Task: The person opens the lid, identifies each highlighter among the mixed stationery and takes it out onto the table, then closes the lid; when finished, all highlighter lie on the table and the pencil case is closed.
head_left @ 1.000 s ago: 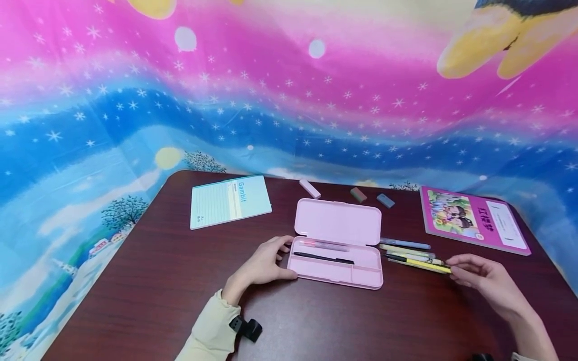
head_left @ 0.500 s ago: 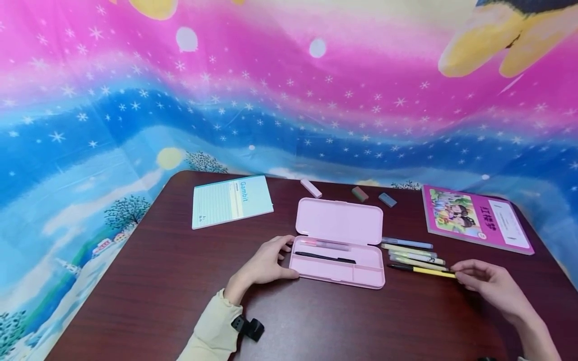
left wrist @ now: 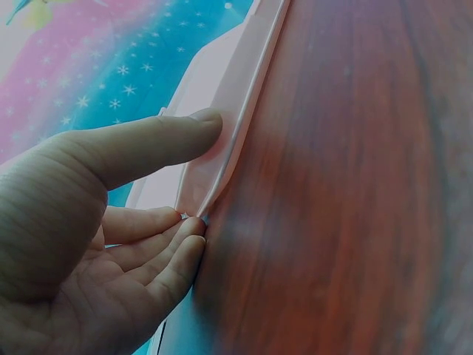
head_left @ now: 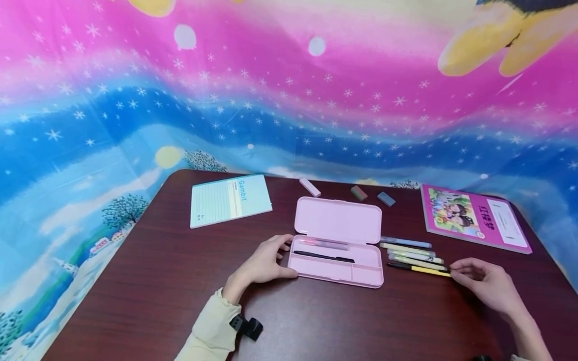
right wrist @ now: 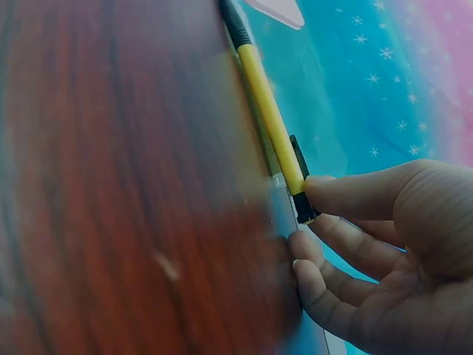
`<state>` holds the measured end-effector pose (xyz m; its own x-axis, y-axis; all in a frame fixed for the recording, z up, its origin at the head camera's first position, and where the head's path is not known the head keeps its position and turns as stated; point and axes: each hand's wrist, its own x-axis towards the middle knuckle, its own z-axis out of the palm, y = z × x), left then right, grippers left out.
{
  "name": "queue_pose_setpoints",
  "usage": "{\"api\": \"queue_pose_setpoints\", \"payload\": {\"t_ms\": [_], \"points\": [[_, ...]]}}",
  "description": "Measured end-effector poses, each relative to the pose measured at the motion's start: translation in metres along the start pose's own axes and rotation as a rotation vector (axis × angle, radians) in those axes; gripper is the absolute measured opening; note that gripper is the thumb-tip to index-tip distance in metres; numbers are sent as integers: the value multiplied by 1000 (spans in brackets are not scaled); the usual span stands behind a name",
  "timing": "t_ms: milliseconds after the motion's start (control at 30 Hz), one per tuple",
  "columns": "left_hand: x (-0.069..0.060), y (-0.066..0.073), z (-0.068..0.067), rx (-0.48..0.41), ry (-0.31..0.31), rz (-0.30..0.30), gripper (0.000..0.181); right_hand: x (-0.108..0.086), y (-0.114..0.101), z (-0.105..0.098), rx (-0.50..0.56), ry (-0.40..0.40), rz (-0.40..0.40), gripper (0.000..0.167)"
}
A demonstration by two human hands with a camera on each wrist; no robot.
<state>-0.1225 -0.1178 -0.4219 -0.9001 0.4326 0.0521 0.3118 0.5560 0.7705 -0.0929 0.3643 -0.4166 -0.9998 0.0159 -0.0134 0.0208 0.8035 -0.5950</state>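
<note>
A pink pencil case (head_left: 337,220) lies with its lid raised, holding a black pen (head_left: 325,256) and a clear pen with a reddish end (head_left: 331,245). My left hand (head_left: 266,260) grips its left end; in the left wrist view the thumb of this hand (left wrist: 66,214) lies along the case's side (left wrist: 244,81) and the fingertips touch its corner. To the right of the case, my right hand (head_left: 487,283) pinches the end of a yellow and black pen (head_left: 431,271). The right wrist view shows thumb and fingers of the hand (right wrist: 436,222) at the pen's (right wrist: 272,118) black clip end.
Several pale pens and markers (head_left: 408,242) lie just behind the yellow one. Three erasers (head_left: 309,187) are behind the case. A light green notebook (head_left: 230,201) lies at the back left, a pink book (head_left: 474,218) at the back right. A patterned cloth hangs behind the table.
The yellow and black pen has shifted towards the table's front, from against the other pens to just in front of them, with my right hand at its end. My left hand has stayed on the case.
</note>
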Motion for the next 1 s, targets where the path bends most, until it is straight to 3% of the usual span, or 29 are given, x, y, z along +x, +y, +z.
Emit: {"api": "queue_pose_setpoints", "payload": {"t_ms": [233, 1000], "points": [[1, 0, 0, 3, -1, 4, 74, 0, -1, 2, -58, 21, 23, 24], [1, 1, -1, 22, -2, 10, 72, 1, -3, -2, -40, -17, 14, 30]]}}
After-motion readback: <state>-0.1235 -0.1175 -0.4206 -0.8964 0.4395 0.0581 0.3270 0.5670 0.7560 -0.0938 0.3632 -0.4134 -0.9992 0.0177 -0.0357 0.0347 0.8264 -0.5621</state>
